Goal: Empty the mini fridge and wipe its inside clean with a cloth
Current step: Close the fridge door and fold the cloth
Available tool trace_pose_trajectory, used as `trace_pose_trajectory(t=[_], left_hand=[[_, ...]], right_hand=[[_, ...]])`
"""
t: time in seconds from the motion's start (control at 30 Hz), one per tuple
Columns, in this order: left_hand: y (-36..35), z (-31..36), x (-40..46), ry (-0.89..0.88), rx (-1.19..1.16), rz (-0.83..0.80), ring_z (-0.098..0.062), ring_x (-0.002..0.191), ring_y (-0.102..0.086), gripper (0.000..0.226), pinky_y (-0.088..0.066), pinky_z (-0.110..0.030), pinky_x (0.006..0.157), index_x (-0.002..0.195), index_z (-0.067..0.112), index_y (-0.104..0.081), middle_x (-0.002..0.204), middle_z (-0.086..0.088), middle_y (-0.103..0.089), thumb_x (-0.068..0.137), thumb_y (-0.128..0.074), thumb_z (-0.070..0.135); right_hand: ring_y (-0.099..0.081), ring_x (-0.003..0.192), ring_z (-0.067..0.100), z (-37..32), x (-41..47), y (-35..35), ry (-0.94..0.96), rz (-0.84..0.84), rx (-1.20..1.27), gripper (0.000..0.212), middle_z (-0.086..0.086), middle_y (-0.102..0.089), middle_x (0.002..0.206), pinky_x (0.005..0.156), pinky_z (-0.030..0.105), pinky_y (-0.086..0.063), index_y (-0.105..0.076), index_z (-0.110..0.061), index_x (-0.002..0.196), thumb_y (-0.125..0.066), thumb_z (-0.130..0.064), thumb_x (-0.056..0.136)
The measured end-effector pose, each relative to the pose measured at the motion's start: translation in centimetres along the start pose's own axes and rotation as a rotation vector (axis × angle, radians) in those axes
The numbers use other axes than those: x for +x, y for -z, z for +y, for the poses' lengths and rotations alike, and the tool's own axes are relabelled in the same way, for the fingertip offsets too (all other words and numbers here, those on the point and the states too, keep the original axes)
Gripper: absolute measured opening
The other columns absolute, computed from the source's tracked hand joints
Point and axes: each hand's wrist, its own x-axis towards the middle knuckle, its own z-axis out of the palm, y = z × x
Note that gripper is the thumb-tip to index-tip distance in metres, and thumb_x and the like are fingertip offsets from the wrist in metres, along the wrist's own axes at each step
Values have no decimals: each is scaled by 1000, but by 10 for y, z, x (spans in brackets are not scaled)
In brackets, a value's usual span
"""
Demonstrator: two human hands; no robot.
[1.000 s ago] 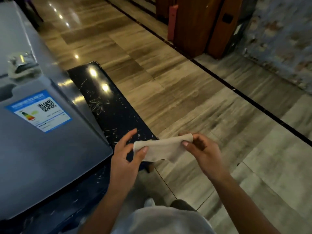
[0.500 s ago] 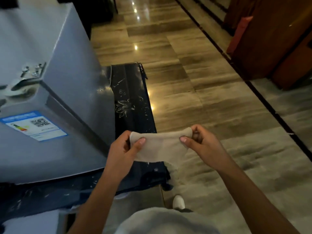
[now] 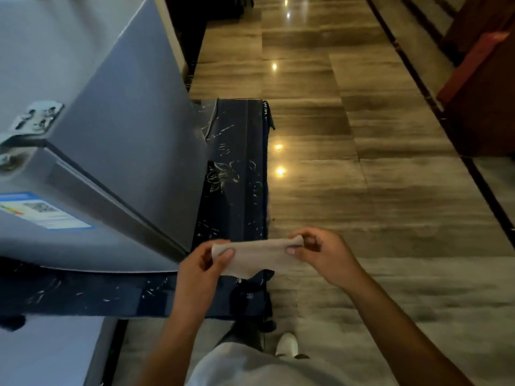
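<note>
The person holds a small beige cloth (image 3: 256,256) stretched between both hands, out in front of the body and above the near right corner of a dark blue patterned covering (image 3: 237,174). The left hand (image 3: 200,270) pinches the cloth's left end, thumb on top and fingers curled behind, so its grip is clamped on the fabric. The right hand (image 3: 320,256) pinches the right end, where the cloth bunches between thumb and forefinger; its grip is likewise clamped on the cloth. The cloth hangs slack below the line between the two hands, its lower edge drooping toward the covering.

The mini fridge (image 3: 111,135), grey and boxy, stands to the left on the dark covering, seen from above. Its door is closed, so nothing of the inside can be seen. A metal hinge bracket (image 3: 36,117) sits on its top near the left edge of the view, and a blue-bordered label (image 3: 44,210) with a blurred code is stuck on the door front. The cloth is just beside the fridge's lower right corner, apart from it.

To the right runs a polished, streaked stone floor (image 3: 362,190) with bright light reflections and a dark inlaid stripe. Reddish wooden furniture (image 3: 479,87) stands at the far right. A pale shirt (image 3: 250,366) and a white shoe (image 3: 287,344) show at the bottom
</note>
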Motion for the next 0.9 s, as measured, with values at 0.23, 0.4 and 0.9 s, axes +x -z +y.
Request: trace_pose_trajectory(t=[0.23, 0.4, 0.9], left_hand=[[3, -47, 4, 179, 131, 69, 11, 86, -67, 16, -53, -12, 62, 94, 39, -70, 94, 28, -73, 98, -67, 24], [0, -67, 42, 213, 214, 64, 15, 87, -65, 16, -50, 0, 64, 97, 39, -66, 90, 14, -71, 99, -67, 23], [-29, -108, 201, 294, 348, 63, -25, 104, -65, 18, -55, -40, 93, 115, 11, -68, 109, -6, -69, 98, -68, 16]], right_hand=[[-70, 75, 10, 38, 26, -26, -135, -119, 8, 15, -3, -75, 80, 69, 24, -56, -71, -22, 90, -79, -12, 82], [-68, 78, 16, 69, 60, -44, -204, -138, 21, 26, -1, -71, 82, 74, 39, -56, -66, -24, 84, -75, 0, 81], [-67, 79, 15, 114, 199, -77, -308, 201, -199, 13, -5, -70, 81, 70, 28, -49, -70, -26, 86, -76, -15, 82]])
